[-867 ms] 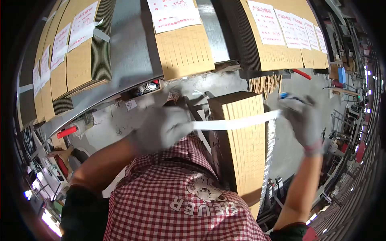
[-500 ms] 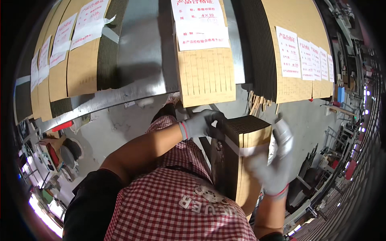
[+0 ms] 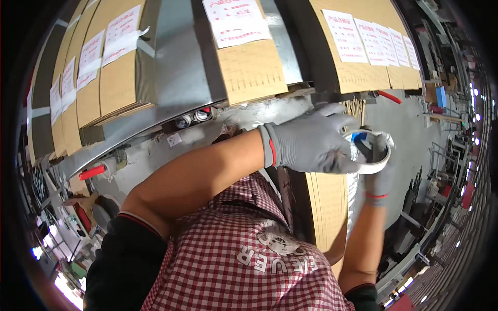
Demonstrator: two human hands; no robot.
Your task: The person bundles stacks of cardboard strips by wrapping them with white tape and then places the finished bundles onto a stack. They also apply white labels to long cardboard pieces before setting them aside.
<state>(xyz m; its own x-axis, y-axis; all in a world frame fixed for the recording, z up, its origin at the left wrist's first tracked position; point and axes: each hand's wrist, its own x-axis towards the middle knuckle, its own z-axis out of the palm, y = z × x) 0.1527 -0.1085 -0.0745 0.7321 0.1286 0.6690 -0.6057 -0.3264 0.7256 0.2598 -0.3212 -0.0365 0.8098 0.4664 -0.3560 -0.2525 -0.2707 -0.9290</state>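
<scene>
My left hand (image 3: 314,142), in a grey glove, reaches across to the right and rests on top of a stack of brown cardboard (image 3: 326,210) that stands on edge in front of me. Its fingers touch a white roll of tape (image 3: 374,153). My right hand (image 3: 380,176), also gloved, comes up from below and grips that roll, fingers through its middle. The top of the stack is hidden under my left hand.
Bundles of flat brown cardboard with white paper labels (image 3: 236,20) lean on a metal rack (image 3: 181,67) ahead. A red-handled tool (image 3: 92,171) lies at the left, another red-handled tool (image 3: 389,96) at the right. Grey floor (image 3: 410,140) and machinery (image 3: 456,155) lie to the right.
A second ago my hands were apart with a strip of tape stretched between them over the stack. They have come together at the stack's right top, on the roll.
</scene>
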